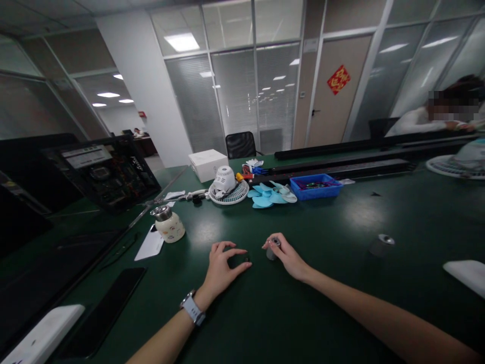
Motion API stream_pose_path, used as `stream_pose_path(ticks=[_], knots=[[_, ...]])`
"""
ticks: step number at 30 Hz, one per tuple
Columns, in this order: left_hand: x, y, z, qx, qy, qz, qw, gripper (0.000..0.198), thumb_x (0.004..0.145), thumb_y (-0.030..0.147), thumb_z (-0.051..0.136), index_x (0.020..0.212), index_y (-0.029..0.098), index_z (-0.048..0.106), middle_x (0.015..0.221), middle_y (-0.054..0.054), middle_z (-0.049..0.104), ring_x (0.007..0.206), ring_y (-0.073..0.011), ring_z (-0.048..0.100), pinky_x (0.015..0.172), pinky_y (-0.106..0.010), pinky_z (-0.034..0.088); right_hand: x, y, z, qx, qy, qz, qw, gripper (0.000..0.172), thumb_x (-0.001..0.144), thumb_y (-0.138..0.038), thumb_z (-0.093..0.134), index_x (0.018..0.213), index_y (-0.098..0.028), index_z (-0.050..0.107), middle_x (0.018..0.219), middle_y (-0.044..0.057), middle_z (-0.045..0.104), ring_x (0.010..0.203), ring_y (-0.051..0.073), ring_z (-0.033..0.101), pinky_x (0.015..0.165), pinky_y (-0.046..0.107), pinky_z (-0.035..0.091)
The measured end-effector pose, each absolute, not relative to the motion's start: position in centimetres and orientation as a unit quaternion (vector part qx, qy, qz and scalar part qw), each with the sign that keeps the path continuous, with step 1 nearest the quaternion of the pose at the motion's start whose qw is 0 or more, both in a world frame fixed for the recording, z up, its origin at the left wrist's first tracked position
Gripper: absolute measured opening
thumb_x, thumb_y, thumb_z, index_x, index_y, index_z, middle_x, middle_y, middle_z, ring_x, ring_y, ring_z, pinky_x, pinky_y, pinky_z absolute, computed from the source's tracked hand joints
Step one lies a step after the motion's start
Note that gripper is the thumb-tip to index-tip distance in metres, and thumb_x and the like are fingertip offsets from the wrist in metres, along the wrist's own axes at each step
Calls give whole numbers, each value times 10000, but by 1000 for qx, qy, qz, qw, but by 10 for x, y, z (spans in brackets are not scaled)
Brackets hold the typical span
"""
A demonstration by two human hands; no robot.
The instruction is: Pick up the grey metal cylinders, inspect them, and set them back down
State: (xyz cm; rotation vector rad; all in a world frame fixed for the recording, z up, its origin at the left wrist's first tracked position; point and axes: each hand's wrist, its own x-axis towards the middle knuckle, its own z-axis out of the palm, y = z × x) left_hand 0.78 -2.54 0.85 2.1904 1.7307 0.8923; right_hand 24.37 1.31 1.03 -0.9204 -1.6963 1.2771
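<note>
A small grey metal cylinder [272, 252] stands upright on the green table, and my right hand [287, 255] is wrapped round it. To its left, my left hand [224, 265] rests near the table with thumb and forefinger spread apart. A tiny dark piece [247, 259] lies in the gap by those fingertips, too small to name. I cannot tell whether the fingers touch it. Farther right, a second metal cylinder [382, 245] stands on the table, apart from both hands.
Ahead lie blue fan blades [265, 196], a white fan housing [226, 184] and a blue tray [316, 187] with small parts. A cream bottle [171, 227] and a black slab [106, 308] are at left. White objects flank both sides. Another person [413, 121] sits far right.
</note>
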Motion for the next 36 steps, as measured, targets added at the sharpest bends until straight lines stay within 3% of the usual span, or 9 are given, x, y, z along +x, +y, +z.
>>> stream_pose_path(ticks=[5,8,11,14,24,28,31,34,36], knots=[[7,-23,12,695,603,371,124,381,933,498,403,1065,291,695,1077,-50,620,1059,-242,478,967,-451,387,243,4,16,-391,-755,357,387,466,859,-541,516,1196,-223,461,1214,113,563,1116,235,531,974,457,401],[6,-22,11,639,632,421,123,483,981,453,248,1036,249,682,1049,-53,646,1027,-234,499,966,-454,379,237,-1,21,-390,-811,152,409,560,785,-517,630,1273,-271,503,1402,105,435,1344,303,328,1120,563,165],[5,-21,8,621,640,439,114,476,977,461,254,1010,233,671,1045,-55,657,1039,-240,504,972,-454,373,225,-4,25,-379,-846,46,373,401,784,-506,645,1156,-357,630,1488,35,352,1409,333,191,1127,599,0],[6,-20,8,630,632,439,106,461,977,458,260,992,231,661,1045,-54,660,1047,-237,515,978,-452,365,210,-8,26,-383,-861,22,333,277,792,-446,664,1058,-371,689,1516,-1,323,1416,346,156,1106,626,-27],[6,-19,8,652,621,423,102,447,977,444,271,970,223,658,1038,-54,664,1029,-225,536,973,-453,370,216,-14,22,-407,-834,60,367,424,845,-365,602,1265,-410,564,1491,21,349,1402,333,198,1112,583,71],[5,-19,6,649,621,425,108,447,977,443,277,965,219,663,1040,-54,658,1027,-222,530,975,-454,368,238,-7,25,-423,-803,171,384,339,863,-383,567,1196,-351,622,1176,76,588,1073,275,525,979,511,338],[5,-19,5,650,620,426,111,441,976,444,284,967,220,664,1040,-53,656,1025,-222,526,972,-456,372,262,10,32,-438,-788,222,373,263,802,-385,643,1053,-320,686,960,54,640,842,225,568,865,449,418],[4,-18,4,649,619,427,112,438,972,452,294,970,222,666,1043,-54,654,1032,-225,523,968,-454,377,298,34,45,-503,-783,177,321,223,707,-322,725,927,-290,711,902,48,664,808,218,587,819,403,436],[4,-17,3,649,620,427,111,435,968,458,303,966,223,670,1039,-54,656,1032,-228,524,965,-455,379,327,51,55,-590,-771,103,217,212,690,-291,725,900,-279,711,909,50,684,827,220,614,794,373,444]])
